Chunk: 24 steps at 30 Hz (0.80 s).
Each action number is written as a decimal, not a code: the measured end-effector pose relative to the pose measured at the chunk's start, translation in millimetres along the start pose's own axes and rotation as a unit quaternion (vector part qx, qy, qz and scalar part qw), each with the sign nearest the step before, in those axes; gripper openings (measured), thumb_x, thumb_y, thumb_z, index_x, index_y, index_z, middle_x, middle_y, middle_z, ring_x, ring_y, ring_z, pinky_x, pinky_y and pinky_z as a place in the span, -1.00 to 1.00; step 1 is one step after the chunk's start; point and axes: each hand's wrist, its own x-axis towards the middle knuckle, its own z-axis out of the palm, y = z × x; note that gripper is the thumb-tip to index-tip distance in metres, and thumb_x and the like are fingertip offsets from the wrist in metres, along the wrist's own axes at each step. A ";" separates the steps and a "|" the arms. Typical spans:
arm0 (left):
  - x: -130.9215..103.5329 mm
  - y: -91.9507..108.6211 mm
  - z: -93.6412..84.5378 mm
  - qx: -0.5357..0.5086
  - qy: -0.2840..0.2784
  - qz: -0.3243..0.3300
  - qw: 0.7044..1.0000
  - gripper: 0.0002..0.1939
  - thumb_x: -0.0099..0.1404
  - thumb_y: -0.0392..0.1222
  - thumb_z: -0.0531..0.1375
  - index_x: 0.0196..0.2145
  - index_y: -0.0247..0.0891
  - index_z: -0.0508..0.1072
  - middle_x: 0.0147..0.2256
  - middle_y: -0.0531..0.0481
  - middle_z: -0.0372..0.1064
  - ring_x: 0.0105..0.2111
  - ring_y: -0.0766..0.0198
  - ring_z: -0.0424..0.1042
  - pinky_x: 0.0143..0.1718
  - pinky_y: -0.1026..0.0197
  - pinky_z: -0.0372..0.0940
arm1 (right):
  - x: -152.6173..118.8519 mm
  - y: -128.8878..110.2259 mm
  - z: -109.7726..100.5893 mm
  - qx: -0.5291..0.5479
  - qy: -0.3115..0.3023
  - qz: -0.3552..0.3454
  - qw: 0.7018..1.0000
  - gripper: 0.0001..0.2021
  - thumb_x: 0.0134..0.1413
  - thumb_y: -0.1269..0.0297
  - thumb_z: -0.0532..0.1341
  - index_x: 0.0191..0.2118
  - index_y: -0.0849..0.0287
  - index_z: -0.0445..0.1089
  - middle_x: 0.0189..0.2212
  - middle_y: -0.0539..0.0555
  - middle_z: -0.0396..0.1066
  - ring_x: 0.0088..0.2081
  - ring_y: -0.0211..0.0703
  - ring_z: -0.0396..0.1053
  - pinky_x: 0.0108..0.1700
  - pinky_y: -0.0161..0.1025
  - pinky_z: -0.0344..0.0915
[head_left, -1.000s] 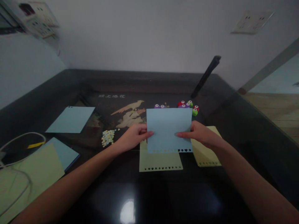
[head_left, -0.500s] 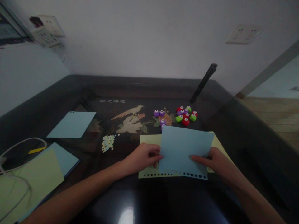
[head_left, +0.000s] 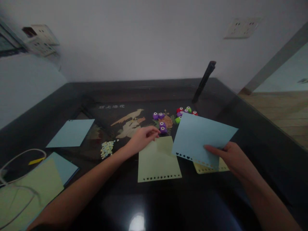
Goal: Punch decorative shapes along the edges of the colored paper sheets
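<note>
My right hand (head_left: 229, 155) pinches a light blue paper sheet (head_left: 204, 138) at its right side, thumb on top; the sheet is tilted in the air with small punched shapes along its lower edge. Under it, partly hidden, lies yellow paper (head_left: 204, 169). A pale green sheet (head_left: 158, 160) lies flat to the left, its near edge punched with a row of shapes. My left hand (head_left: 145, 136) is over that sheet's far left corner, fingers slightly apart and holding nothing I can see. Its fingertips are close to small purple shape punches (head_left: 163, 130) with eye-like tops.
More red, green and purple punches (head_left: 180, 111) are partly covered by the raised sheet. Paper cut-outs (head_left: 107, 149) form a small pile. Farther left are a blue sheet (head_left: 71, 133), stacked papers (head_left: 31, 189) and a white cable (head_left: 24, 150). A dark stick (head_left: 204, 81) stands by the wall.
The blue sheet has been lifted and moved right in my right hand, uncovering the green sheet. My left hand has let go of the paper's side and moved away towards the purple punches.
</note>
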 end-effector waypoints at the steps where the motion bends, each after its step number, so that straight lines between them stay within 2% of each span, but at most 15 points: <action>1: 8.0 -3.3 0.6 0.039 0.028 0.007 0.999 -0.83 0.27 -0.18 0.07 -0.23 -0.24 0.40 -0.33 -0.02 0.44 -0.38 0.29 0.39 -0.33 0.22 0.28 | 1.2 1.2 -0.8 0.009 0.003 -0.002 1.000 -0.70 -0.30 0.09 0.39 -0.42 0.20 0.51 -0.34 0.20 0.56 -0.30 0.17 0.50 -0.21 0.08 0.43; 4: 24.6 -6.6 8.7 0.161 0.070 0.026 0.984 -0.83 0.22 -0.12 0.13 -0.27 -0.26 0.37 -0.33 -0.04 0.40 -0.36 0.23 0.36 -0.33 0.18 0.25 | 3.5 4.3 -0.7 0.028 0.008 -0.005 1.000 -0.68 -0.29 0.09 0.39 -0.38 0.20 0.51 -0.32 0.20 0.56 -0.29 0.17 0.51 -0.18 0.11 0.43; 7: 31.7 -2.5 20.3 0.255 0.087 0.028 0.963 -0.72 0.20 -0.01 0.17 -0.23 -0.26 0.34 -0.25 -0.10 0.37 -0.27 0.12 0.35 -0.31 0.13 0.24 | 4.5 6.7 0.5 0.034 0.015 -0.004 0.999 -0.69 -0.30 0.10 0.40 -0.39 0.19 0.51 -0.32 0.19 0.56 -0.28 0.18 0.50 -0.17 0.14 0.43; 10: 35.9 1.2 28.1 0.310 0.086 0.008 0.947 -0.66 0.20 0.05 0.17 -0.19 -0.26 0.32 -0.18 -0.13 0.35 -0.22 0.05 0.36 -0.29 0.10 0.24 | 4.0 7.7 1.2 0.036 0.021 -0.001 0.999 -0.69 -0.29 0.12 0.41 -0.38 0.19 0.51 -0.31 0.17 0.56 -0.26 0.19 0.50 -0.14 0.15 0.42; 13: 38.5 1.2 31.2 0.334 0.079 0.004 0.939 -0.68 0.24 0.04 0.13 -0.17 -0.25 0.32 -0.18 -0.14 0.35 -0.24 0.04 0.37 -0.29 0.10 0.24 | 2.5 6.4 1.8 0.051 0.014 0.004 0.999 -0.71 -0.29 0.13 0.41 -0.37 0.15 0.51 -0.29 0.13 0.56 -0.23 0.20 0.50 -0.11 0.14 0.41; 20: 34.6 -5.9 27.9 0.292 0.077 0.027 0.953 -0.72 0.24 -0.04 0.16 -0.14 -0.23 0.35 -0.19 -0.11 0.38 -0.20 0.06 0.37 -0.23 0.08 0.25 | 1.9 6.3 2.6 0.069 0.020 -0.003 0.997 -0.69 -0.27 0.13 0.41 -0.32 0.16 0.51 -0.25 0.14 0.55 -0.20 0.18 0.49 -0.10 0.11 0.42; 22: 32.7 -8.2 25.0 0.225 0.074 0.035 0.971 -0.76 0.22 -0.09 0.19 -0.20 -0.24 0.36 -0.23 -0.08 0.40 -0.22 0.10 0.39 -0.21 0.07 0.27 | 2.7 7.7 2.7 0.067 0.025 -0.004 0.997 -0.68 -0.26 0.13 0.41 -0.31 0.17 0.51 -0.24 0.15 0.55 -0.20 0.17 0.49 -0.10 0.09 0.42; 24: 30.3 -8.8 22.7 0.092 0.072 0.031 0.993 -0.78 0.19 -0.15 0.22 -0.22 -0.24 0.34 -0.25 -0.06 0.41 -0.26 0.16 0.42 -0.21 0.10 0.30 | 3.7 8.7 3.0 0.066 0.032 -0.006 0.997 -0.67 -0.27 0.13 0.41 -0.32 0.19 0.51 -0.25 0.15 0.55 -0.21 0.15 0.49 -0.11 0.08 0.43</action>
